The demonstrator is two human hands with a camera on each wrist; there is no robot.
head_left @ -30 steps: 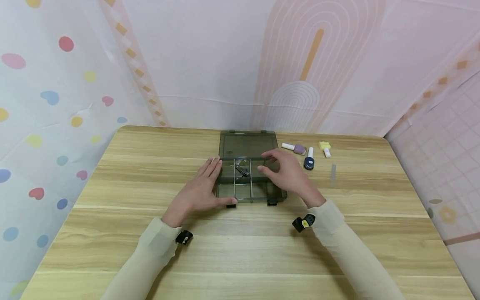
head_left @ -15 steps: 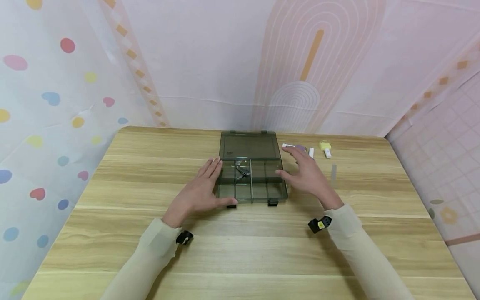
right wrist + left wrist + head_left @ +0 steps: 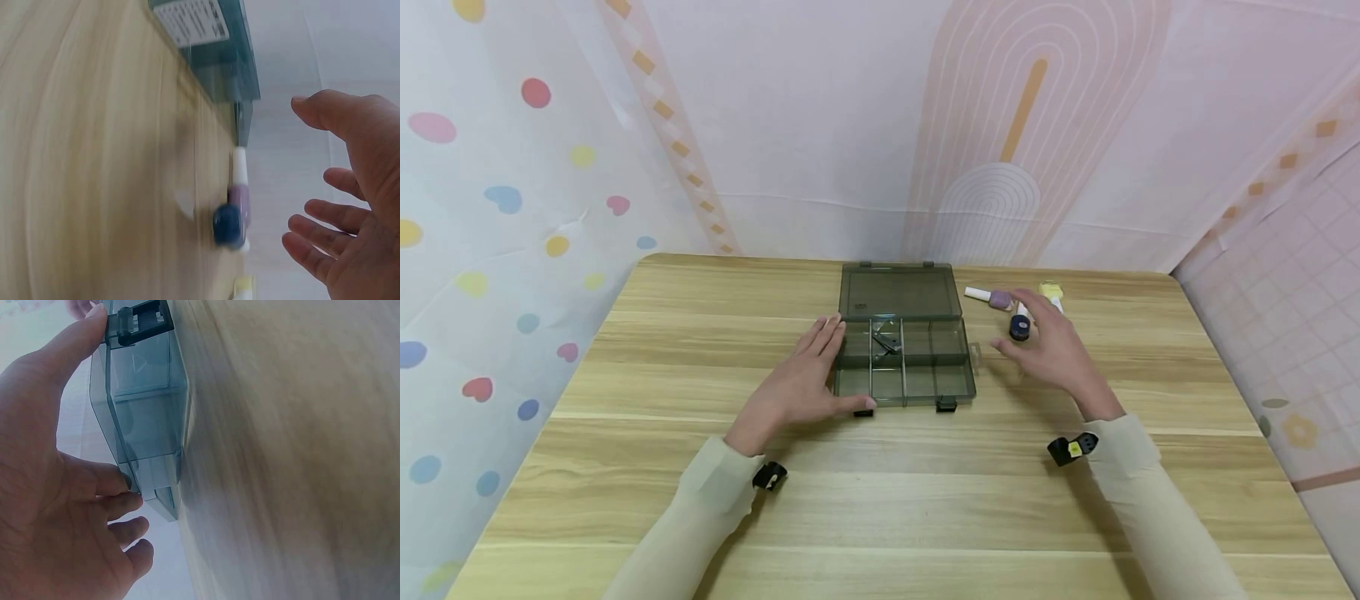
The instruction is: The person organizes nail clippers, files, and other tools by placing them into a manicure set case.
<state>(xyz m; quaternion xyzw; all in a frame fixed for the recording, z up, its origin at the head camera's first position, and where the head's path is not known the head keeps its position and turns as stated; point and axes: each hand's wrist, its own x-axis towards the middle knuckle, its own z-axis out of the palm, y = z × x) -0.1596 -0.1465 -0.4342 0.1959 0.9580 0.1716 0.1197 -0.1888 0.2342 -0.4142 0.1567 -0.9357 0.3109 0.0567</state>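
Note:
A smoky clear compartment box (image 3: pixel 940 382) lies with its lid (image 3: pixel 898 290) folded back. A small dark metal piece, like nail clippers (image 3: pixel 887 342), is in its back middle compartment. My left hand (image 3: pixel 793 379) holds the box's left side. Its thumb is at the black front latch (image 3: pixel 145 324) and its fingertips are at the back corner. My right hand (image 3: pixel 1048 346) hovers right of the box, fingers apart and nothing between them. Close by it are a navy nail polish bottle (image 3: pixel 1019 327), a purple one (image 3: pixel 998 299) and a yellow one (image 3: pixel 1051 290), partly hidden, all white-capped.
The wooden table (image 3: pixel 880 517) reaches to a patterned cloth backdrop (image 3: pixel 820 125) behind the box. Low on the box's side, in the right wrist view, is a white printed label (image 3: pixel 192 22). A second front latch (image 3: pixel 946 405) sits at the right.
My right hand has moved from over the box's right compartments out to the right, beside the bottles. It now covers where a thin grey strip lay. The left hand and box have stayed put.

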